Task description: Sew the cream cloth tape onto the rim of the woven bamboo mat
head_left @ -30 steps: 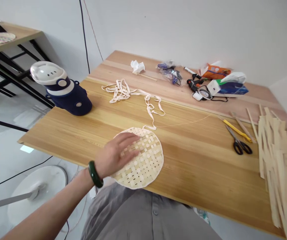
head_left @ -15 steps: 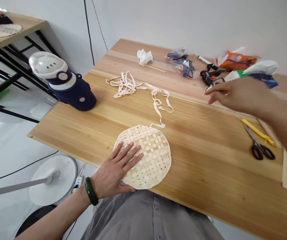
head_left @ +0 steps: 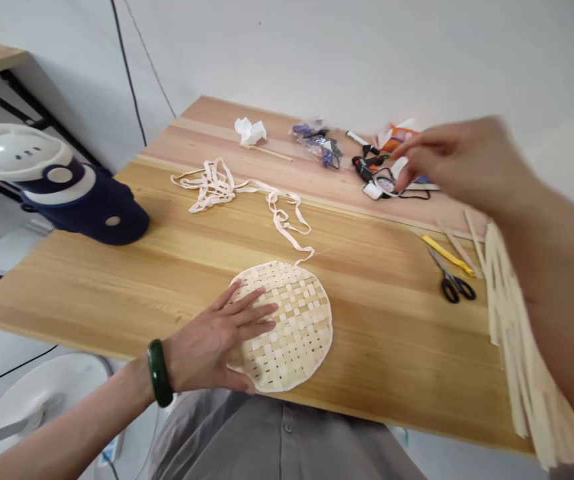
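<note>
Your left hand (head_left: pixel 211 347), with a green bangle (head_left: pixel 159 373) on its wrist, lies on the one round woven bamboo mat (head_left: pixel 287 327), fingers spread and released, not clenched. The mat sits near the near edge of the wooden table (head_left: pixel 367 347), with a tangled pale strip (head_left: pixel 211 187) touching its far rim. Your right hand (head_left: pixel 451 160) is blurred above the far cluster of items, so you can't tell if its fingers (head_left: pixel 417 150) grasp anything. Just below it are one pair of black-handled scissors (head_left: pixel 451 283) and a pile of loose bamboo strips (head_left: pixel 517 340). The orange packet's (head_left: pixel 397 138) print is too small to read.
</note>
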Demonstrator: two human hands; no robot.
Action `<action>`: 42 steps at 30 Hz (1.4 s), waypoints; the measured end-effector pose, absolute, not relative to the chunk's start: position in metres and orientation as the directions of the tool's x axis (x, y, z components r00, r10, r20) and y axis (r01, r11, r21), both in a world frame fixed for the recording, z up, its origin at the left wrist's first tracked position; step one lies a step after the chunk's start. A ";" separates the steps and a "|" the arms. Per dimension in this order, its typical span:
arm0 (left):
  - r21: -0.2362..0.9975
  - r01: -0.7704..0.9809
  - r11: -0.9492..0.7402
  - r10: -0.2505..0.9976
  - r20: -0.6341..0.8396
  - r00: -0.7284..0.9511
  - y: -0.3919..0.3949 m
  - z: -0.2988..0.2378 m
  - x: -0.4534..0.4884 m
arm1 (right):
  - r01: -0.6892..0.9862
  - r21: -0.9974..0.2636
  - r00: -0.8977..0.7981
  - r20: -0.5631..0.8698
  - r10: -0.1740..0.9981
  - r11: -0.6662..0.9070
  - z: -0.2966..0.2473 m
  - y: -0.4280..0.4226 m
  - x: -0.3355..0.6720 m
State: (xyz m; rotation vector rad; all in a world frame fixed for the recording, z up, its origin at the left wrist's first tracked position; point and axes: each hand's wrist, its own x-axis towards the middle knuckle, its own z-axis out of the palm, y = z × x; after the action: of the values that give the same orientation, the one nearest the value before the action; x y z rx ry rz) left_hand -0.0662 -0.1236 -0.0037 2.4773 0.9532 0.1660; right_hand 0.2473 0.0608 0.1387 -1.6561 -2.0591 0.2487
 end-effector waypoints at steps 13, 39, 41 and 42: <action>0.844 0.213 -0.493 0.818 0.365 0.445 -0.038 0.063 0.009 | 0.735 -0.619 -0.579 -0.364 0.730 0.275 0.124 0.004 0.224; 0.997 0.005 0.073 0.708 -0.055 0.704 -0.019 0.061 0.030 | 0.278 -0.960 -0.506 -0.138 0.851 0.009 0.107 -0.008 0.229; 0.997 0.079 -0.007 0.768 -0.045 0.639 -0.019 0.060 0.026 | 0.292 -0.956 -0.468 -0.132 0.874 0.013 0.106 -0.008 0.237; 0.993 0.105 -0.045 0.803 -0.027 0.596 -0.019 0.060 0.024 | 0.301 -0.954 -0.466 -0.145 0.873 0.002 0.105 -0.008 0.242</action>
State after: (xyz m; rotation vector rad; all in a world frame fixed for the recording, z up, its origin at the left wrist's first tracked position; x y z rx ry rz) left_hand 0.0244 -0.0195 0.0596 1.5345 0.7951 0.6740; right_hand 0.2416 -0.0083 0.1051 -1.2068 -1.7816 1.4832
